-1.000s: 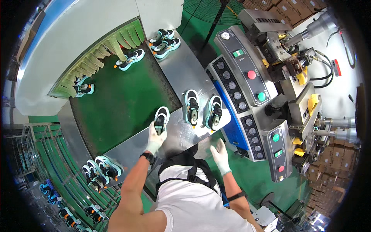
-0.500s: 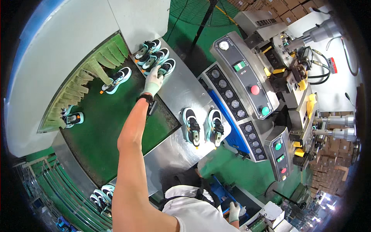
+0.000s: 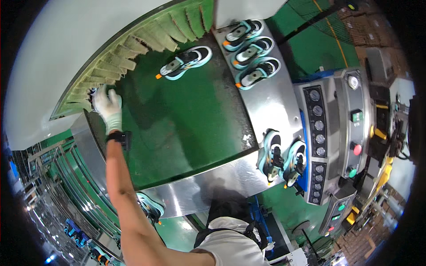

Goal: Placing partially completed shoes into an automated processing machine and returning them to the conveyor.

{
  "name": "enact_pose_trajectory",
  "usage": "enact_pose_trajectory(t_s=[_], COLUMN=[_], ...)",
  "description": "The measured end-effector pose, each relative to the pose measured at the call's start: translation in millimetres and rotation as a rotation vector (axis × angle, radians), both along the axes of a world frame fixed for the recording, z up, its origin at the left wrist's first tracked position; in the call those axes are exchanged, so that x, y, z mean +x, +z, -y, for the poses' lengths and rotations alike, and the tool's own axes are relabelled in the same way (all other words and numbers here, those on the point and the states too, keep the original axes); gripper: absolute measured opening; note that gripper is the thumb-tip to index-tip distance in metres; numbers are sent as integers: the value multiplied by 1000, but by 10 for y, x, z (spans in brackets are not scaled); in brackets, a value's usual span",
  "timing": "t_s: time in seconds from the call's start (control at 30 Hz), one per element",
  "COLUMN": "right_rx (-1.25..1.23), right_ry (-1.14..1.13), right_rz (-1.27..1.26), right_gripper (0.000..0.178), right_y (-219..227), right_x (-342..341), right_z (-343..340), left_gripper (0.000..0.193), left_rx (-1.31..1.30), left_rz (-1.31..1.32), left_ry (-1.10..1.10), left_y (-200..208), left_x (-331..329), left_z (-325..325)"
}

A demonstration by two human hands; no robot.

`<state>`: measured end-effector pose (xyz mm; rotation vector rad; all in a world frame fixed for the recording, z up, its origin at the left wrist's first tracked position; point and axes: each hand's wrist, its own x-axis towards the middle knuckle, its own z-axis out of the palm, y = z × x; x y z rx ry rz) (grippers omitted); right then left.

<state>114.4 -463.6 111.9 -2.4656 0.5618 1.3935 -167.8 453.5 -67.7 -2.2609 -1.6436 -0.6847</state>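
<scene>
My left hand, in a white glove, reaches to the far left end of the green conveyor belt. Its fingers curl over a black-and-white shoe, mostly hidden by the hand and the strip curtain. Another black, white and light-blue shoe lies on its side on the belt, near the curtain. Only a sliver of my right hand shows beside my body, its fingers hidden. On the metal ledge right of the belt rest three similar shoes in a row.
Two more shoes stand at the ledge's near right corner, next to the machine's control panel with gauges and buttons. A strip curtain hangs along the belt's far side. Another shoe sits near my left forearm; metal rails run beyond.
My left hand has left the row of shoes on the ledge and moved left to the shoe by the curtain. The view has turned. My right hand is now mostly hidden.
</scene>
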Motion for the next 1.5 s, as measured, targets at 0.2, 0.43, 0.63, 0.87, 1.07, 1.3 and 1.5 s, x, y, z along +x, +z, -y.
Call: enact_pose_trajectory(t_s=[0.2, 0.43, 0.63, 0.87, 1.07, 1.3, 1.5], right_rx=[-62, 271, 794, 924, 988, 1202, 1292], right_ry=[-91, 105, 535, 1139, 557, 105, 50], right_rz=[-21, 271, 145, 332, 351, 160, 338], right_gripper=[23, 56, 70, 65, 52, 43, 47], right_y=[-35, -515, -224, 248, 1145, 561, 555], right_x=[190, 945, 875, 900, 1604, 1892, 2248], right_z=[-193, -1689, -3563, -3936, -2882, -1845, -1358], left_gripper=[38, 31, 20, 16, 19, 20, 46], left_rx=[-253, -240, -705, -931, -1309, -1287, -1172], left_rz=[-9, 8, 478, 446, 807, 391, -209], left_ry=[243, 119, -294, -862, -948, -1344, -1369], left_y=[-443, -172, 68, 1415, 2357, 2751, 2914], left_x=[-1287, -1087, -154, 2202, 3668, 4643, 4599], left_z=[-310, 600, 2273, 3931, 4367, 5512, 5497])
